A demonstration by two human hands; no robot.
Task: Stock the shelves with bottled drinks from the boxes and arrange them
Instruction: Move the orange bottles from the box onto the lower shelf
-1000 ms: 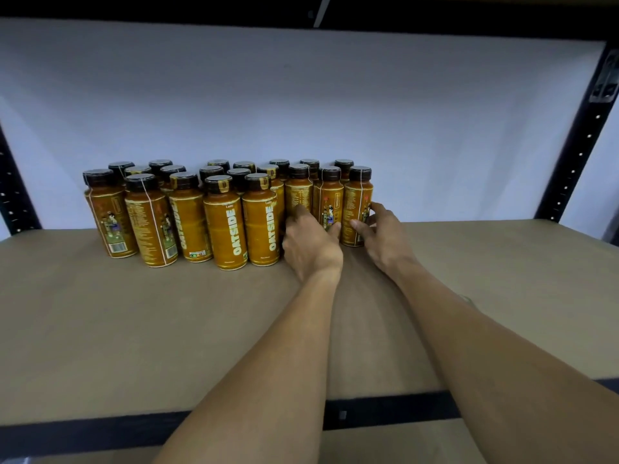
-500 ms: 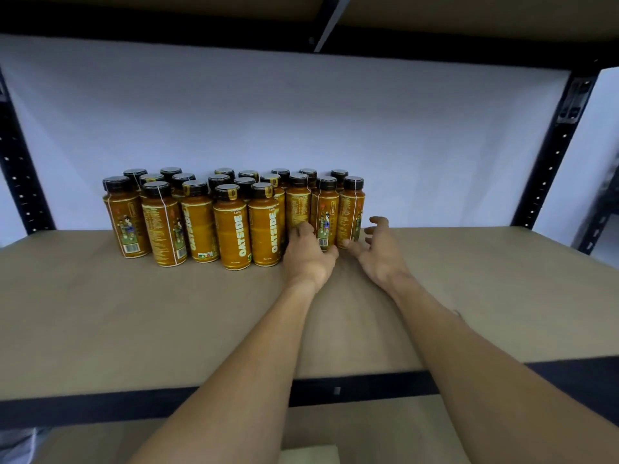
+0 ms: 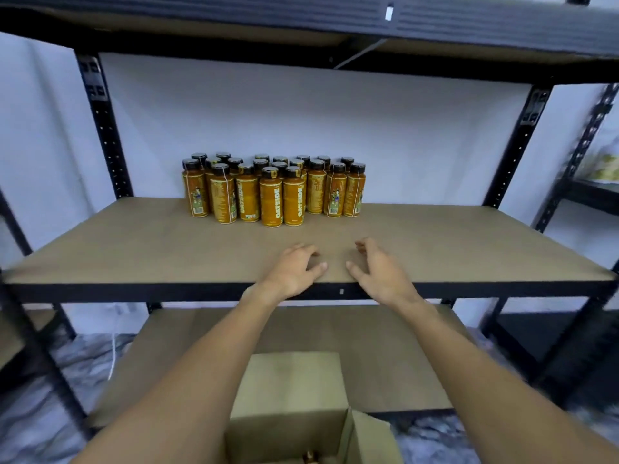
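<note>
Several orange Oatside bottles (image 3: 273, 190) with black caps stand in tight rows at the back of the brown middle shelf (image 3: 134, 249). My left hand (image 3: 293, 271) and my right hand (image 3: 376, 271) hover side by side over the shelf's front edge, well in front of the bottles. Both hold nothing, with fingers loosely curled. An open cardboard box (image 3: 291, 390) sits below, under my forearms; a bottle cap shows inside it at the bottom edge.
Black metal uprights (image 3: 104, 128) frame the shelf on both sides. An upper shelf (image 3: 368, 25) hangs overhead and a lower brown shelf (image 3: 174, 356) lies behind the box. Another rack (image 3: 589, 182) stands at the right. The floor is grey and mottled.
Both hands have let go of the bottles at the row's right end and drawn back to the shelf's front edge. The view has pulled back, showing the box below.
</note>
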